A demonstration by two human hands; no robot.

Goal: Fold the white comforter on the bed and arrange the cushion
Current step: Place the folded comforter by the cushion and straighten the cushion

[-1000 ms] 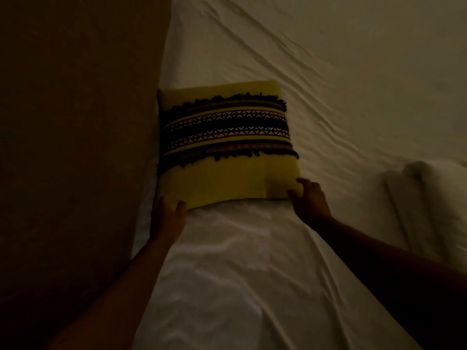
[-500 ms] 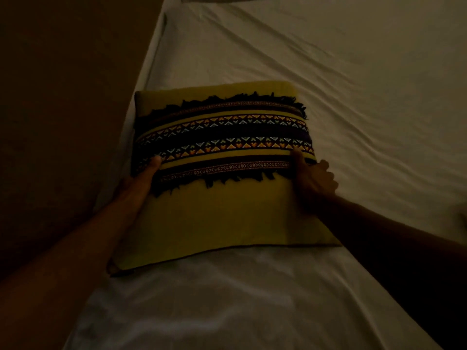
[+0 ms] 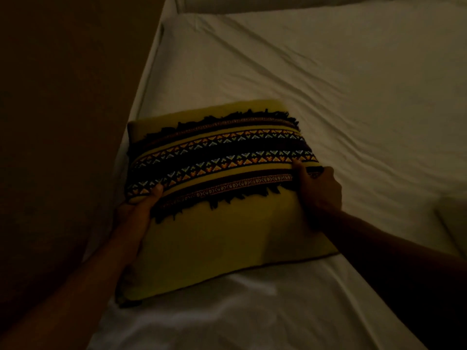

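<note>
A yellow cushion (image 3: 214, 238) with dark patterned bands and black fringe lies on the white bed sheet (image 3: 341, 102), near the bed's left edge. My left hand (image 3: 137, 210) grips its left side, thumb on top of the lower patterned band. My right hand (image 3: 319, 190) grips the right side, thumb on the band and fingers curled around the edge. A bit of white folded fabric, possibly the comforter (image 3: 454, 218), shows at the right edge. The room is very dim.
A dark brown upright surface (image 3: 63, 122), a headboard or wall, runs along the left of the bed. Another white padded edge (image 3: 278, 3) lies across the top. Wrinkled sheet spreads beyond and to the right of the cushion.
Both hands went from the cushion's near corners to its sides and took hold of it. The cushion now sits nearer to me and slightly rotated, and my view has shifted closer.
</note>
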